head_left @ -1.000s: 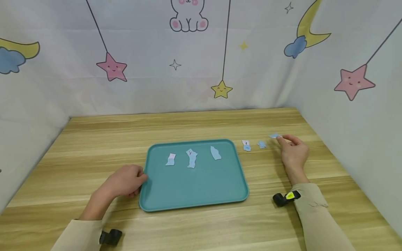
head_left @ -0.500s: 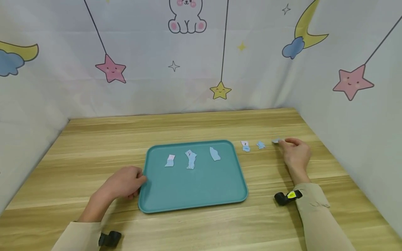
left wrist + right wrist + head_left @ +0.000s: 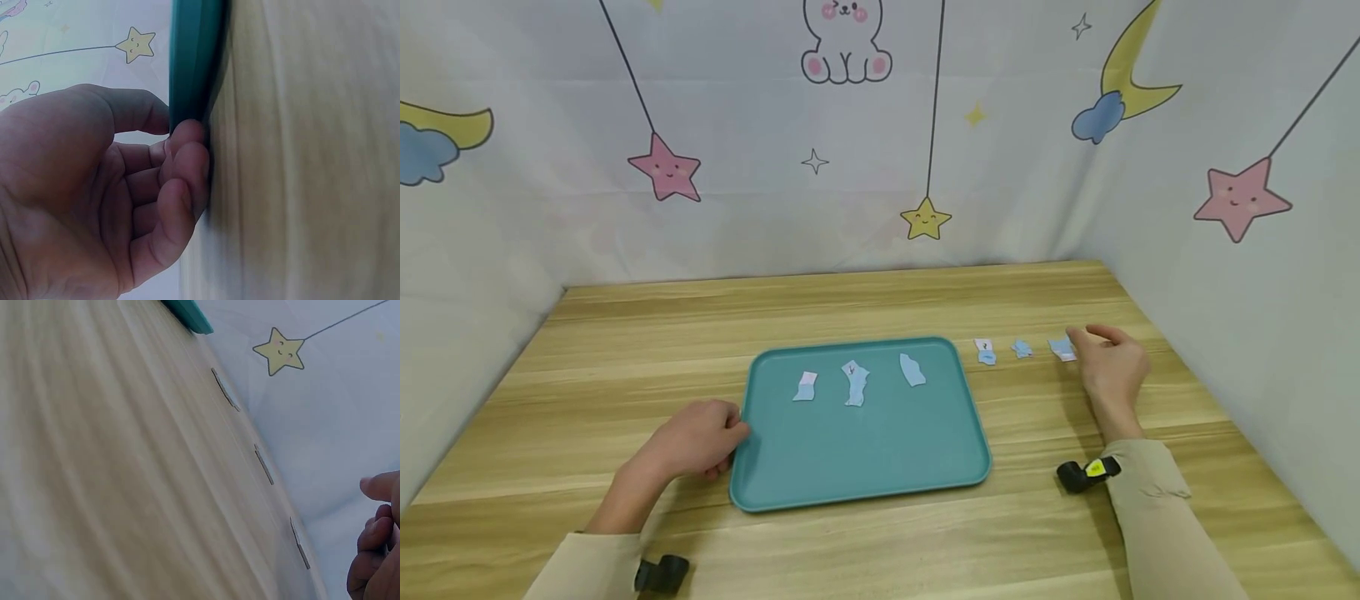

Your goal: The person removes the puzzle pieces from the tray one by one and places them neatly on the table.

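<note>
My left hand point(image 3: 700, 437) grips the left edge of a teal tray point(image 3: 865, 467). In the left wrist view, the thumb is at the rim of the tray point(image 3: 195, 62) and curled fingertips point(image 3: 190, 165) reach its underside. Three torn bits of light blue paper lie on the tray: one partly pinkish point(image 3: 806, 387), one long with a dark mark point(image 3: 855, 385), one plain point(image 3: 912, 370). At the right, my right hand point(image 3: 1111, 367) hovers beside a torn blue-and-white paper piece point(image 3: 1063, 348) on the table, thumb and forefinger apart. The right wrist view shows this paper piece point(image 3: 299, 544) apart from the hand point(image 3: 378, 544).
Two more torn paper pieces, one marked point(image 3: 986, 352) and one small point(image 3: 1022, 348), form a row between the tray and my right hand. All stands on a wood-grain table point(image 3: 880, 546). A white cloth point(image 3: 737, 225) printed with stars and moons hangs behind and along the sides.
My right hand has let go of the paper piece it pinched, which now lies flat in line with the other two. The hand shifted slightly right. The left hand and tray stayed put.
</note>
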A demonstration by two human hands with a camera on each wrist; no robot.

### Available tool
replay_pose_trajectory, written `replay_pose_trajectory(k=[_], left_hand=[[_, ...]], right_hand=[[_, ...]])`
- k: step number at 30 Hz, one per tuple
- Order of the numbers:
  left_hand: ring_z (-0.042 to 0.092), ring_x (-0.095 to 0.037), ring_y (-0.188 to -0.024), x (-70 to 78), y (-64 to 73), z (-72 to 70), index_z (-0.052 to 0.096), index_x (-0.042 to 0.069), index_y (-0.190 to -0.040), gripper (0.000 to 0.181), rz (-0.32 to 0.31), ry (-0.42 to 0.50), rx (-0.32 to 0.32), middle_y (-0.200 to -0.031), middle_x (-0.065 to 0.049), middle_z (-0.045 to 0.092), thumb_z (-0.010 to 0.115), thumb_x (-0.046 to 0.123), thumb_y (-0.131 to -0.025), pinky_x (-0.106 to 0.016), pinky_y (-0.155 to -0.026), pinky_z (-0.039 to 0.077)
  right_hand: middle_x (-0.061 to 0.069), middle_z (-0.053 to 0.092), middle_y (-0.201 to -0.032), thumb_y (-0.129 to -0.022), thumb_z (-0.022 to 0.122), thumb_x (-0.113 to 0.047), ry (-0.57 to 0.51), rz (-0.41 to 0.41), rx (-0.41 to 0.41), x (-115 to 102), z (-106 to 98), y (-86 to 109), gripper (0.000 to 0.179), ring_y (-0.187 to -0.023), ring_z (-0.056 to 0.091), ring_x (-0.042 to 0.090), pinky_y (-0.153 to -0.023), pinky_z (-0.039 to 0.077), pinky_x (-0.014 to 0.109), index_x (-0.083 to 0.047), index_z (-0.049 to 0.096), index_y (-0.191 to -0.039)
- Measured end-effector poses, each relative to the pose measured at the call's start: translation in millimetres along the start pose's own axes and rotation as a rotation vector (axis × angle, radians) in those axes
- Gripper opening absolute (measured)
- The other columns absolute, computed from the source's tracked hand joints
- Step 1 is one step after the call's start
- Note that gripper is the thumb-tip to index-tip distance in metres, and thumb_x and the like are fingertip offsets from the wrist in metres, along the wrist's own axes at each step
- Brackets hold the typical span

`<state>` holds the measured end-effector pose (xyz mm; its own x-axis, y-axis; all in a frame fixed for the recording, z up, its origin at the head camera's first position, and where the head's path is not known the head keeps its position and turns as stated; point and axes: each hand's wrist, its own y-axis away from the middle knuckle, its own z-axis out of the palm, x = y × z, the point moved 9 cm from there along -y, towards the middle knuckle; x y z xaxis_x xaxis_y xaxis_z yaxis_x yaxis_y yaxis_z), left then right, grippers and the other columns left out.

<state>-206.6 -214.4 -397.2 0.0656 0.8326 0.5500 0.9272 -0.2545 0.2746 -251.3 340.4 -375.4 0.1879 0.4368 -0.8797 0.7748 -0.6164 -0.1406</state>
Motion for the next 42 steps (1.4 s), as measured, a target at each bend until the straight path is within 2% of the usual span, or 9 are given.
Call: replay_pose_trajectory(k=[7, 19, 29, 35, 42], left_hand=[[0.057, -0.016, -0.048, -0.7, 1.0, -0.7, 0.054, 0.009, -0.073, 0.028, 0.003, 0.001, 0.005, -0.058, -0.003, 0.059, 0.052, 0.015, -0.100, -0.032, -0.052, 0.045], [0.056, -0.016, -0.048, -0.5, 0.5, 0.6, 0.055, 0.009, -0.073, 0.029, 0.001, 0.012, -0.001, -0.058, -0.003, 0.059, 0.052, 0.015, -0.101, -0.032, -0.051, 0.044], [0.056, -0.016, -0.047, -1.3, 1.0, 0.7, 0.055, 0.009, -0.073, 0.028, -0.011, 0.015, 0.004, -0.058, -0.004, 0.059, 0.052, 0.014, -0.100, -0.031, -0.051, 0.045], [0.056, -0.016, -0.047, -0.8, 1.0, 1.1, 0.054, 0.009, -0.072, 0.028, -0.009, 0.014, 0.006, -0.058, -0.003, 0.059, 0.052, 0.014, -0.100, -0.031, -0.051, 0.045], [0.056, -0.016, -0.048, -1.4, 0.5, 0.7, 0.054, 0.009, -0.073, 0.028, -0.011, 0.017, 0.006, -0.059, -0.004, 0.059, 0.052, 0.015, -0.101, -0.032, -0.051, 0.046]], right_hand=[[-0.016, 0.051, -0.055, -0.090, 0.081, -0.035, -0.073, -0.029, -0.083, -17.0, 15.6, 9.5, 0.045, -0.047, 0.044, 0.004, -0.045, 0.039, 0.023, -0.006, 0.076, -0.125], [-0.010, 0.051, -0.058, -0.091, 0.082, -0.034, -0.162, -0.020, -0.222, -23.6, 32.6, 20.0, 0.050, -0.045, 0.038, 0.007, -0.041, 0.033, 0.026, -0.009, 0.072, -0.133], [-0.013, 0.051, -0.054, -0.092, 0.083, -0.032, -0.153, -0.101, -0.354, -40.7, 42.8, 24.0, 0.051, -0.044, 0.041, 0.004, -0.044, 0.035, 0.023, -0.011, 0.071, -0.136], [-0.012, 0.052, -0.054, -0.093, 0.082, -0.028, -0.156, -0.144, -0.425, -42.9, 49.7, 26.5, 0.054, -0.043, 0.040, 0.003, -0.044, 0.036, 0.024, -0.006, 0.067, -0.139], [-0.012, 0.048, -0.055, -0.094, 0.082, -0.026, -0.180, -0.193, -0.525, -48.8, 57.4, 33.2, 0.054, -0.047, 0.039, 0.004, -0.046, 0.036, 0.024, -0.007, 0.066, -0.141]])
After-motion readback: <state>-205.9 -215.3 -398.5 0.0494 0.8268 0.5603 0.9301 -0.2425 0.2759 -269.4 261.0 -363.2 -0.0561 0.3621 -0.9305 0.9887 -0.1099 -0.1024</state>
